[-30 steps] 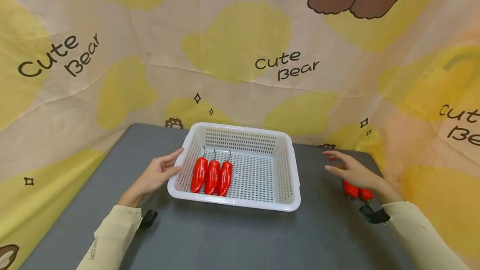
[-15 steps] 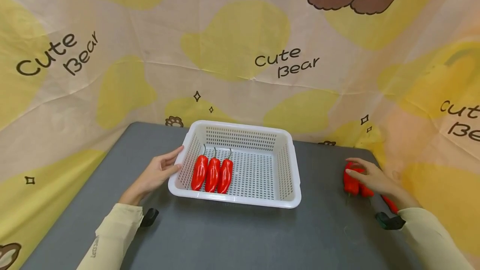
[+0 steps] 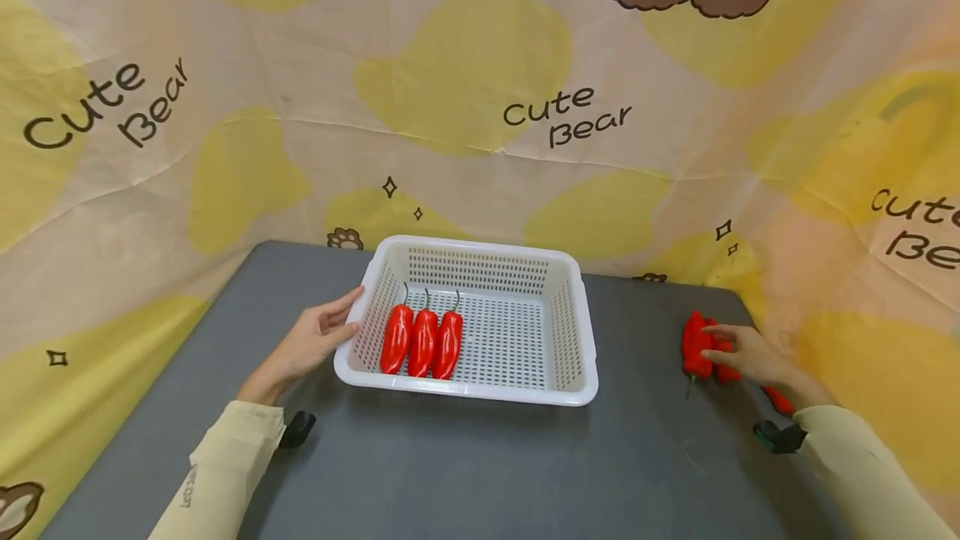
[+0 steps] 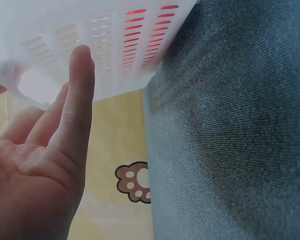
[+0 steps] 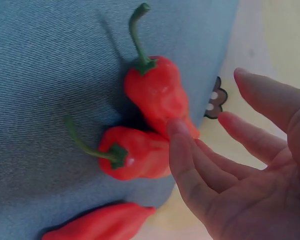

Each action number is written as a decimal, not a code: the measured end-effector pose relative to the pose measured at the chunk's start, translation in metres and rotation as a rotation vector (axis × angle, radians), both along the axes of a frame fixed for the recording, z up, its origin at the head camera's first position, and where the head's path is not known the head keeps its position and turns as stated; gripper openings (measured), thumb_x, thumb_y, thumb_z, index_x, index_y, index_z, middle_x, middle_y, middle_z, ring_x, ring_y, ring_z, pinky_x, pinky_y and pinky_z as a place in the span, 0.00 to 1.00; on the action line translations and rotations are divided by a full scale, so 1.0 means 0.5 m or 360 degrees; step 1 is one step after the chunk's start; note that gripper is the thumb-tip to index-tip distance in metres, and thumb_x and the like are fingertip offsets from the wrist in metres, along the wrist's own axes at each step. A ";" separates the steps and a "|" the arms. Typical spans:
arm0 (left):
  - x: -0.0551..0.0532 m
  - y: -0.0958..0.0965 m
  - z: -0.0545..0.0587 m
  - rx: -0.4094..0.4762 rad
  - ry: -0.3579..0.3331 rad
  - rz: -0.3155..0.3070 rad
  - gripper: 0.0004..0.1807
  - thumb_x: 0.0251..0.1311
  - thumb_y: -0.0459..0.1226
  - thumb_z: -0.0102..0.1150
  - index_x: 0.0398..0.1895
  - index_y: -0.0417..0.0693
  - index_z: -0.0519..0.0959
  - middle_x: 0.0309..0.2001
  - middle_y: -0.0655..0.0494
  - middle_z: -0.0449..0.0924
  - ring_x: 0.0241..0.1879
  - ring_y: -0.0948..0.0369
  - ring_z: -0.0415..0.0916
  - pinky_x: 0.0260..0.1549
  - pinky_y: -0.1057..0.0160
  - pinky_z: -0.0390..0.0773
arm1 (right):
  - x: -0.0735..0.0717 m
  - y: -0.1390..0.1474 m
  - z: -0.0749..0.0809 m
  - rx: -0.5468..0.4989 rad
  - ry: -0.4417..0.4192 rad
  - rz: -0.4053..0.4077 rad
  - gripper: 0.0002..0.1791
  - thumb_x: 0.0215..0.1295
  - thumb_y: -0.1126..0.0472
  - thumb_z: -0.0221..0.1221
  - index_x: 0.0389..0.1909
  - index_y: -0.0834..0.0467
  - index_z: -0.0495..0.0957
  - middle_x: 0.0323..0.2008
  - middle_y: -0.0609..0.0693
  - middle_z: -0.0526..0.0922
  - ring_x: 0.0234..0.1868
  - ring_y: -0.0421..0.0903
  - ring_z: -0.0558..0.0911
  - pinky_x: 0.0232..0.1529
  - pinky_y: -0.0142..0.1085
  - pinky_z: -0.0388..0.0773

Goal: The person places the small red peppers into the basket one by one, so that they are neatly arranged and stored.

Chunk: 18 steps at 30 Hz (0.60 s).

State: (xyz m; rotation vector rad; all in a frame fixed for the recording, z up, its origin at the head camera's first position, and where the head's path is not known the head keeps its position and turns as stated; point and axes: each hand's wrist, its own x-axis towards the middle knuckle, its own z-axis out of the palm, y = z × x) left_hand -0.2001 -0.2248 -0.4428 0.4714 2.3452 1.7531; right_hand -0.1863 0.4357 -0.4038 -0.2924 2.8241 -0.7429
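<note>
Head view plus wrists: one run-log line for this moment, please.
left hand: open, fingers on basket wall | right hand: open, touching loose peppers | basket: three peppers inside

A flat dark grey table [image 3: 465, 473] with a soft cloth-like top fills the near part of the scene. Behind it and on both sides hangs a creased cream cloth backdrop [image 3: 465, 48] with big yellow blobs, brown bear paws, little stars and the words "Cute Bear". The light is bright and even.
</note>
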 end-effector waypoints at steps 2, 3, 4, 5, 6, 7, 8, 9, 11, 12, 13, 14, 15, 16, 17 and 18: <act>0.000 0.000 0.000 0.0007 -0.0004 -0.0003 0.37 0.71 0.32 0.56 0.79 0.39 0.53 0.76 0.34 0.57 0.55 0.73 0.77 0.47 0.72 0.81 | -0.003 0.002 -0.008 0.0005 0.0024 0.0010 0.28 0.67 0.64 0.64 0.59 0.80 0.70 0.55 0.81 0.76 0.55 0.75 0.76 0.48 0.55 0.81; 0.000 0.001 0.001 0.0008 -0.0004 -0.0003 0.37 0.71 0.32 0.56 0.79 0.39 0.54 0.76 0.34 0.57 0.56 0.72 0.77 0.47 0.72 0.81 | -0.004 0.002 -0.012 0.0027 0.0033 0.0007 0.27 0.66 0.65 0.64 0.59 0.80 0.71 0.54 0.80 0.78 0.54 0.73 0.78 0.47 0.54 0.81; 0.000 0.001 0.002 0.0010 -0.0007 -0.0001 0.37 0.71 0.32 0.56 0.79 0.39 0.54 0.76 0.34 0.57 0.56 0.72 0.78 0.47 0.72 0.81 | -0.006 0.003 -0.015 0.0051 0.0047 0.0009 0.27 0.65 0.65 0.65 0.58 0.80 0.72 0.52 0.79 0.78 0.53 0.73 0.78 0.47 0.54 0.82; 0.001 0.001 0.002 0.0009 -0.0006 0.0003 0.37 0.71 0.32 0.56 0.79 0.39 0.54 0.76 0.35 0.57 0.56 0.71 0.78 0.46 0.72 0.81 | -0.008 0.003 -0.017 0.0074 0.0062 0.0008 0.26 0.65 0.65 0.65 0.57 0.80 0.72 0.51 0.79 0.79 0.52 0.72 0.79 0.46 0.54 0.82; 0.001 0.002 0.004 0.0004 -0.0008 0.0007 0.37 0.71 0.32 0.56 0.79 0.40 0.54 0.76 0.35 0.57 0.57 0.70 0.78 0.47 0.72 0.81 | -0.010 0.003 -0.019 0.0105 0.0078 0.0004 0.26 0.64 0.66 0.65 0.56 0.80 0.73 0.51 0.79 0.79 0.51 0.72 0.79 0.46 0.55 0.81; 0.002 0.002 0.005 -0.0006 -0.0013 0.0011 0.37 0.72 0.33 0.56 0.80 0.41 0.54 0.76 0.35 0.57 0.57 0.70 0.78 0.47 0.72 0.81 | -0.011 0.002 -0.021 0.0136 0.0105 0.0002 0.26 0.63 0.66 0.66 0.54 0.80 0.74 0.50 0.79 0.80 0.51 0.72 0.79 0.47 0.57 0.81; 0.004 0.002 0.006 -0.0018 -0.0016 0.0010 0.37 0.72 0.34 0.56 0.80 0.42 0.54 0.76 0.35 0.57 0.57 0.70 0.78 0.47 0.72 0.81 | -0.011 0.000 -0.024 0.0174 0.0130 0.0006 0.25 0.62 0.65 0.67 0.53 0.80 0.75 0.49 0.78 0.80 0.51 0.72 0.79 0.48 0.59 0.80; 0.005 0.002 0.007 -0.0028 -0.0023 0.0012 0.37 0.72 0.34 0.56 0.80 0.42 0.54 0.76 0.35 0.57 0.57 0.70 0.78 0.47 0.72 0.81 | -0.011 -0.002 -0.027 0.0200 0.0148 0.0007 0.25 0.61 0.65 0.67 0.53 0.80 0.75 0.49 0.78 0.80 0.51 0.73 0.79 0.49 0.61 0.79; 0.009 0.002 0.008 -0.0035 -0.0032 0.0017 0.37 0.72 0.34 0.56 0.80 0.42 0.54 0.76 0.35 0.58 0.57 0.69 0.78 0.46 0.72 0.81 | -0.011 -0.010 -0.032 0.0228 0.0173 0.0019 0.25 0.60 0.65 0.68 0.51 0.80 0.76 0.48 0.77 0.81 0.49 0.72 0.79 0.48 0.61 0.78; 0.010 0.002 0.009 -0.0038 -0.0034 0.0018 0.37 0.72 0.34 0.56 0.80 0.42 0.54 0.76 0.35 0.58 0.57 0.69 0.77 0.46 0.72 0.81 | -0.012 -0.014 -0.035 0.0231 0.0173 0.0022 0.25 0.60 0.64 0.68 0.51 0.80 0.76 0.46 0.76 0.81 0.46 0.69 0.79 0.46 0.58 0.79; 0.011 0.001 0.009 -0.0038 -0.0034 0.0017 0.37 0.72 0.34 0.56 0.80 0.42 0.54 0.75 0.34 0.59 0.58 0.69 0.78 0.46 0.72 0.81 | -0.012 -0.018 -0.038 0.0226 0.0179 0.0026 0.26 0.60 0.64 0.68 0.51 0.81 0.76 0.45 0.74 0.82 0.44 0.67 0.80 0.44 0.56 0.80; 0.012 0.002 0.010 -0.0031 -0.0033 0.0016 0.37 0.72 0.34 0.56 0.80 0.42 0.54 0.75 0.34 0.59 0.58 0.68 0.78 0.46 0.72 0.81 | -0.013 -0.023 -0.041 0.0229 0.0173 0.0023 0.27 0.60 0.64 0.68 0.51 0.81 0.76 0.43 0.72 0.83 0.41 0.64 0.80 0.41 0.52 0.79; 0.012 0.002 0.009 -0.0018 -0.0036 0.0019 0.36 0.72 0.33 0.56 0.80 0.42 0.54 0.75 0.34 0.60 0.58 0.67 0.78 0.46 0.71 0.81 | -0.015 -0.027 -0.043 0.0222 0.0174 0.0016 0.27 0.60 0.63 0.69 0.52 0.80 0.75 0.41 0.70 0.83 0.39 0.60 0.79 0.39 0.48 0.78; 0.012 0.002 0.009 -0.0008 -0.0037 0.0016 0.36 0.72 0.33 0.56 0.80 0.42 0.54 0.74 0.33 0.60 0.58 0.66 0.78 0.46 0.71 0.81 | -0.017 -0.032 -0.045 0.0222 0.0183 0.0009 0.28 0.59 0.63 0.69 0.52 0.80 0.75 0.40 0.68 0.84 0.37 0.57 0.78 0.36 0.45 0.76; 0.012 0.002 0.009 -0.0004 -0.0041 0.0013 0.36 0.72 0.33 0.56 0.80 0.42 0.54 0.74 0.33 0.60 0.59 0.65 0.78 0.47 0.71 0.81 | -0.019 -0.036 -0.048 0.0224 0.0199 0.0001 0.28 0.59 0.62 0.69 0.52 0.80 0.76 0.39 0.67 0.84 0.36 0.54 0.77 0.36 0.43 0.74; 0.012 0.002 0.008 -0.0005 -0.0043 0.0011 0.36 0.72 0.34 0.56 0.80 0.43 0.54 0.75 0.33 0.60 0.59 0.64 0.78 0.47 0.71 0.81 | -0.020 -0.040 -0.050 0.0220 0.0220 0.0000 0.28 0.59 0.62 0.70 0.52 0.80 0.76 0.38 0.66 0.84 0.35 0.54 0.77 0.35 0.42 0.73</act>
